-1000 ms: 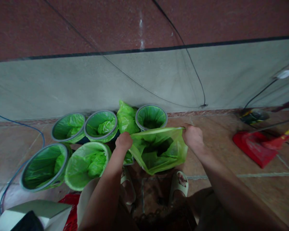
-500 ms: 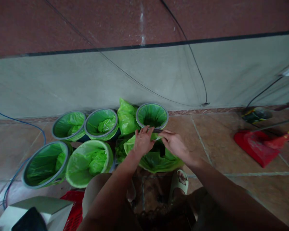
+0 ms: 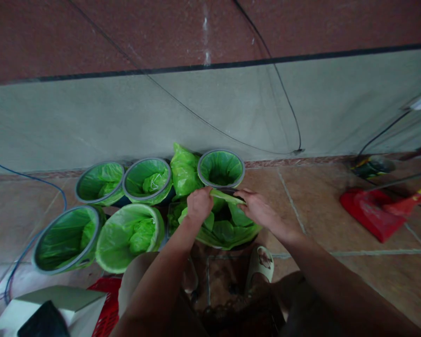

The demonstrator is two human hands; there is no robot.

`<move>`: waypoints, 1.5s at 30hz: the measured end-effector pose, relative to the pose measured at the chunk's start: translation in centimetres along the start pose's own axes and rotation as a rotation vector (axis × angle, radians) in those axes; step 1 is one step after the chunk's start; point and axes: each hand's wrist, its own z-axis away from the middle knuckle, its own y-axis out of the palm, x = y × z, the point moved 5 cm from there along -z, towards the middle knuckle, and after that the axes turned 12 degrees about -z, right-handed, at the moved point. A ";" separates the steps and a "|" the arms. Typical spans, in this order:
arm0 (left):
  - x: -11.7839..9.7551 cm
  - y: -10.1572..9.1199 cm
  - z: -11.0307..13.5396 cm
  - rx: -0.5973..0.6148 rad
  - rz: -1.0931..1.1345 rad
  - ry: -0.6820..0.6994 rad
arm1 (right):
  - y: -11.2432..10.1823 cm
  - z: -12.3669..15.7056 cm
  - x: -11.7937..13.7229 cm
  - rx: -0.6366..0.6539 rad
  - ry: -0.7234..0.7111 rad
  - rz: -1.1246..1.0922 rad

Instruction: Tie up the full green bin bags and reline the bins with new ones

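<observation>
A green bin liner [image 3: 231, 234] hangs in a bin between my knees, its edge spread over the rim. My left hand [image 3: 200, 205] is closed on the far edge of the liner at its left. Opposite it, my right hand [image 3: 256, 206] grips the same edge, and a folded strip of green plastic stretches between the two. The bin's body is mostly hidden under the liner. Just beyond my hands stands a grey-rimmed lined bin [image 3: 221, 169]. Beside that one leans a stuffed green bag [image 3: 185, 171].
Several lined bins stand to the left, among them one with a green-covered rim [image 3: 107, 262]. A red dustpan [image 3: 366, 213] lies to the right. A white box [image 3: 56, 299] and a red basket [image 3: 107, 309] are at lower left. A blue cable [image 3: 31, 177] crosses the floor.
My left hand has shifted slightly left and closed around the liner's edge. The strip between my hands is now pulled straighter across the bin's far side.
</observation>
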 end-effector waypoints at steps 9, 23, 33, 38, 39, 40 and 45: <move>0.7 -0.3 -0.2 -0.006 0.015 -0.055 | 0.4 0.3 -2.5 0.120 0.314 0.191; 1.6 1.1 -0.4 0.111 -0.043 0.018 | -5.8 0.9 -5.1 -0.209 0.627 0.296; 0.2 1.6 0.5 0.391 0.090 0.354 | -7.0 0.5 -6.5 -0.434 0.529 -0.174; 0.9 1.4 0.0 0.240 0.162 0.284 | -6.0 0.1 -4.4 -0.343 0.397 0.031; 0.9 1.3 -0.1 0.184 0.184 0.275 | -5.4 -0.1 -4.1 -0.302 0.379 0.013; 0.6 1.2 -0.2 0.132 0.208 0.276 | -4.7 -0.2 -3.7 -0.262 0.358 -0.015; -1.1 1.3 -0.4 -0.007 0.297 0.312 | -1.7 -0.9 -1.6 -0.055 0.196 -0.196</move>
